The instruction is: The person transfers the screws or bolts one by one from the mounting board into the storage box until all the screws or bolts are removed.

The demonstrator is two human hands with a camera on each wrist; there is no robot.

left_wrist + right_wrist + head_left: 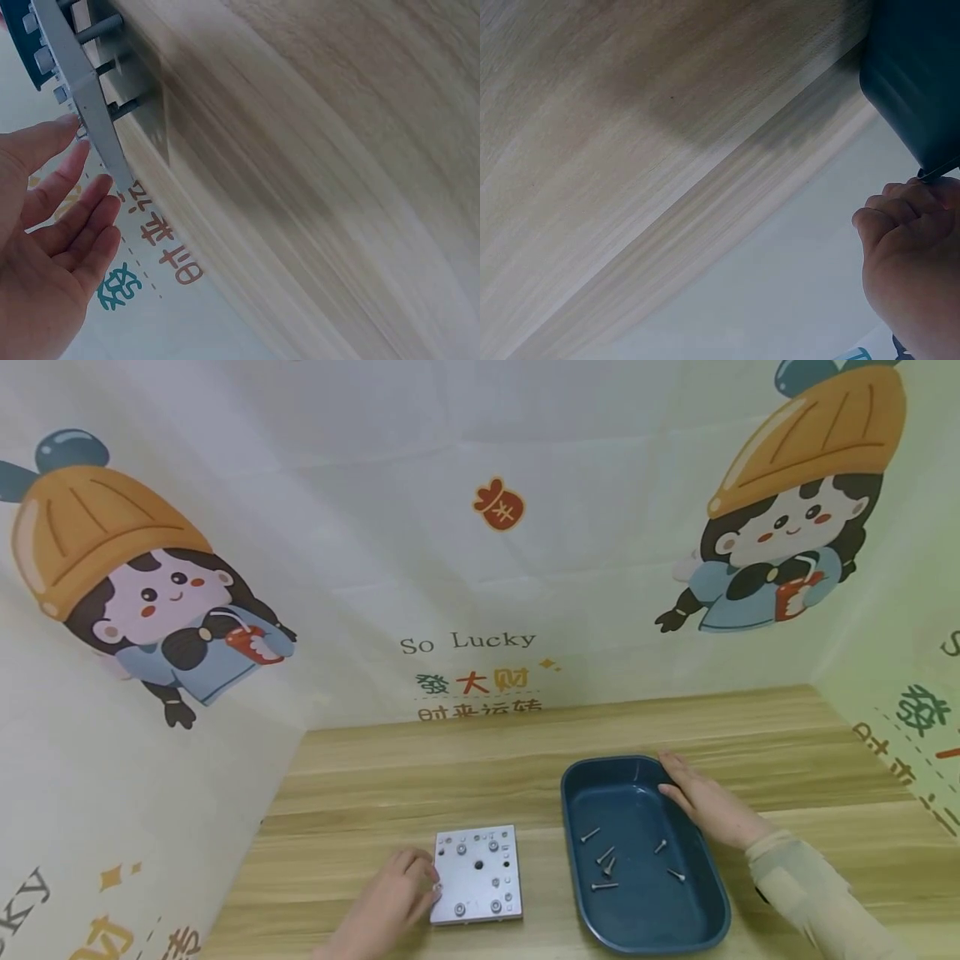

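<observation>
My left hand (397,893) is at the left edge of a silver metal plate (472,877) with many holes. Its thumb and index finger pinch a small screw (82,132) at the plate's face, mostly hidden by the fingertips. Several socket-head screws sit in the plate, and in the left wrist view screw shafts (101,30) stick out of its underside, holding it above the table. My right hand (705,802) grips the upper right rim of a dark blue tray (645,918), thumb over the edge. Several loose screws (605,887) lie in the tray.
Plate and tray stand side by side on a wood-grain table (360,785), with a narrow gap between them. A printed cloth (375,527) with cartoon figures hangs behind the table and along both sides.
</observation>
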